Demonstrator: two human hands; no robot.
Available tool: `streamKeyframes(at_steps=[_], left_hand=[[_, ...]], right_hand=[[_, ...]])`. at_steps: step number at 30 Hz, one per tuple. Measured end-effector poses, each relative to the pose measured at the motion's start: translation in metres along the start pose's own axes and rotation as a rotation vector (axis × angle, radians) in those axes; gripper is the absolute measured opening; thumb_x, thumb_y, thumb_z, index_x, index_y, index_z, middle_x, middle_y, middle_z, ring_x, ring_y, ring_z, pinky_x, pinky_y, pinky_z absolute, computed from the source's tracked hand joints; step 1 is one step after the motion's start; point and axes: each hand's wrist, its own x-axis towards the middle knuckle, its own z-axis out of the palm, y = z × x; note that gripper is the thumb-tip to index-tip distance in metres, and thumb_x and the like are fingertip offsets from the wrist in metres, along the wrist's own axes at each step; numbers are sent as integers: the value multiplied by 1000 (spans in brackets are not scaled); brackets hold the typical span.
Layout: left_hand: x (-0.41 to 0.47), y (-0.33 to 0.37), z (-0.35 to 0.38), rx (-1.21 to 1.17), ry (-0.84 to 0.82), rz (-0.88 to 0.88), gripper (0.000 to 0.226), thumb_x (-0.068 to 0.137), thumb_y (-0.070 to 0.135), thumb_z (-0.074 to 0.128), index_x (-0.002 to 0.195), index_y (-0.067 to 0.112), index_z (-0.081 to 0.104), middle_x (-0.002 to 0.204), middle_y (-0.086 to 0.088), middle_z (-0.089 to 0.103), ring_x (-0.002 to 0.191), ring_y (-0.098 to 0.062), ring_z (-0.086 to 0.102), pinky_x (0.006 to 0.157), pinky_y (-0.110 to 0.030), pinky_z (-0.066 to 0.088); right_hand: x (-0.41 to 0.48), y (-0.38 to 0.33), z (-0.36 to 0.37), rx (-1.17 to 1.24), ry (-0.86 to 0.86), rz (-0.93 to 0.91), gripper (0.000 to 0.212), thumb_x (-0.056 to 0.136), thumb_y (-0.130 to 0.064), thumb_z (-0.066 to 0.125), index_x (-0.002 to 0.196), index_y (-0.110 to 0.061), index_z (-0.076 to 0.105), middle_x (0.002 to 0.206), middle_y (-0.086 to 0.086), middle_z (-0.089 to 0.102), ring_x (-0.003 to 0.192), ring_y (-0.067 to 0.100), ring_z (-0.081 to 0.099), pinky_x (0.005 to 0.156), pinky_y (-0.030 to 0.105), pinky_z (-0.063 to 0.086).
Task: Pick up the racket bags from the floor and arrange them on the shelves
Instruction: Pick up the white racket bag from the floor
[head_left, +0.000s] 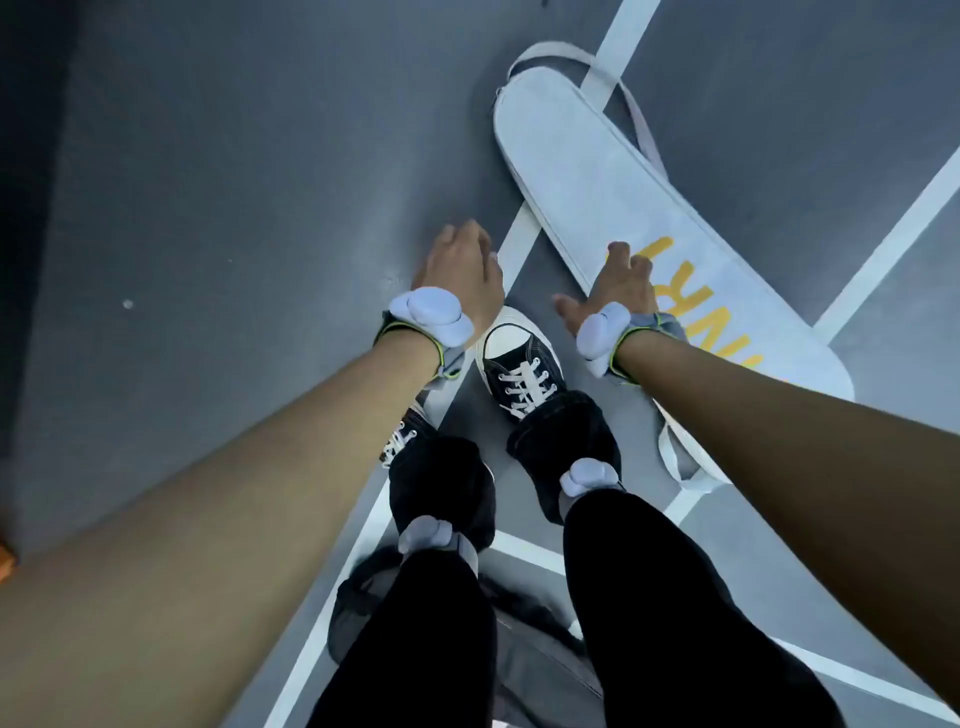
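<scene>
A long white racket bag (597, 176) with yellow lettering and a white strap lies flat on the grey floor, running from upper centre to lower right. My right hand (621, 291) reaches down over its near edge, fingers spread, and holds nothing; whether it touches the bag I cannot tell. My left hand (462, 270) hangs to the left of the bag above the floor, fingers loosely curled and empty. A second, dark grey racket bag (524, 670) lies on the floor between and behind my legs, mostly hidden by them.
White court lines (883, 249) cross the grey floor (234, 182). My feet in black sneakers (519, 364) stand just left of the white bag. A dark wall or edge runs down the far left. No shelves are in view.
</scene>
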Motion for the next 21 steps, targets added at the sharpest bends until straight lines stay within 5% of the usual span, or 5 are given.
streamKeyframes(at_steps=[6, 13, 17, 21], left_hand=[[12, -33, 43, -30, 68, -42, 19, 97, 21, 47, 110, 11, 55, 116, -9, 52, 81, -23, 48, 70, -26, 31], [6, -55, 59, -12, 55, -47, 16, 95, 21, 49, 106, 13, 57, 116, -8, 52, 79, -20, 45, 72, -27, 33], [1, -54, 50, -10, 48, -51, 16, 96, 21, 49, 108, 14, 56, 114, -6, 50, 81, -20, 45, 73, -27, 34], [-4, -44, 28, -14, 49, -47, 17, 96, 24, 48, 108, 14, 55, 106, -2, 51, 86, -24, 51, 73, -28, 35]], right_hand=[[39, 1, 32, -192, 173, -22, 118, 60, -42, 89, 153, -23, 18, 160, 13, 12, 138, 33, 28, 97, 40, 45], [57, 21, 47, -235, 329, -78, 78, 82, -3, 63, 147, -30, 30, 154, 6, 27, 126, 32, 39, 78, 40, 55], [50, 26, 30, -256, 274, -170, 61, 79, -3, 59, 133, -27, 49, 149, 3, 42, 117, 35, 53, 79, 39, 47], [29, 19, -5, -306, 233, -202, 52, 83, -7, 53, 129, -33, 54, 114, 11, 63, 103, 37, 61, 73, 36, 40]])
